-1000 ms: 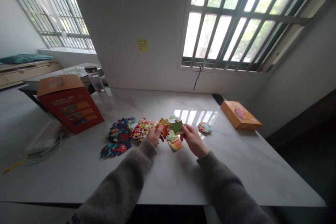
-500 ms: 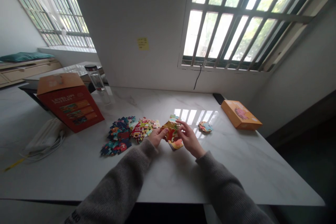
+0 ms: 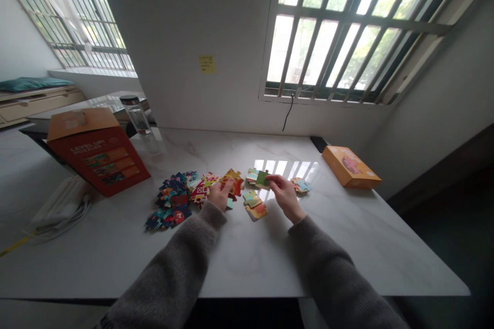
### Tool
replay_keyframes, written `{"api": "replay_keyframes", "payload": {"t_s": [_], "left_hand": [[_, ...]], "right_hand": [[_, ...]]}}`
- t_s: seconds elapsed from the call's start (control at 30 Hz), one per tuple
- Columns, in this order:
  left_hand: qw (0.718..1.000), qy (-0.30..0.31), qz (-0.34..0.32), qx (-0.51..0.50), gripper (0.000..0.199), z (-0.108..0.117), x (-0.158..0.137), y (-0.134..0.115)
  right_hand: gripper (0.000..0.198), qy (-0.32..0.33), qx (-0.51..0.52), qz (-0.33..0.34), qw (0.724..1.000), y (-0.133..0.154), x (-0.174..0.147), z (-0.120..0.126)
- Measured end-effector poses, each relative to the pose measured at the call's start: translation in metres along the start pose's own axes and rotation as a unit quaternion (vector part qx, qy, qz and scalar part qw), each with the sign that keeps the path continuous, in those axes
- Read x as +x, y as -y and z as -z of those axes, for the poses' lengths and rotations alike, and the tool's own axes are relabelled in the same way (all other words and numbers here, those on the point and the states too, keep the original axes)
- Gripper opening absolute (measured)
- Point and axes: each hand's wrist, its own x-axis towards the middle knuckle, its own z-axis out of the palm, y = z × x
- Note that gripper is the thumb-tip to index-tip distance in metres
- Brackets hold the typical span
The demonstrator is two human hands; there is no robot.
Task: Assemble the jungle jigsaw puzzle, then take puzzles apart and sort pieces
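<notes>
My left hand point(image 3: 221, 194) is closed on several yellow and red puzzle pieces point(image 3: 233, 182), held at the right edge of a red and yellow pile of puzzle pieces point(image 3: 200, 191). My right hand point(image 3: 284, 194) pinches a green puzzle piece point(image 3: 262, 179) beside some pale striped pieces point(image 3: 252, 175). Nearer me, between the hands, lie a few light green and orange puzzle pieces point(image 3: 256, 211). Behind the right hand sits a small round pile of pieces point(image 3: 302, 185). A dark blue pile of puzzle pieces point(image 3: 170, 203) spreads out at the left.
A red puzzle box point(image 3: 104, 159) stands on the left of the white marbled table point(image 3: 247, 262), with a white power strip and cable point(image 3: 64, 205) before it. Behind are a glass bottle point(image 3: 138, 117) and, at right, an orange box point(image 3: 350, 167) and a dark phone point(image 3: 318, 144).
My hands have moved apart. The left went left with the yellow and red pieces; the right now has a green piece by the striped ones. The view has shifted slightly.
</notes>
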Motion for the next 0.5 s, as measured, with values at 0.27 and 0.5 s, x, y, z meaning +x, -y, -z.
{"api": "replay_keyframes", "payload": {"t_s": [0.27, 0.5], "left_hand": [[0.997, -0.06, -0.021, -0.041, 0.053, 0.006, 0.007, 0.005], [0.995, -0.06, 0.013, -0.078, 0.056, 0.005, 0.011, 0.013]], "right_hand": [[0.027, 0.019, -0.166, 0.018, 0.986, -0.023, 0.055, -0.015], [0.021, 0.027, -0.329, 0.059, 0.942, -0.028, 0.067, -0.018]]}}
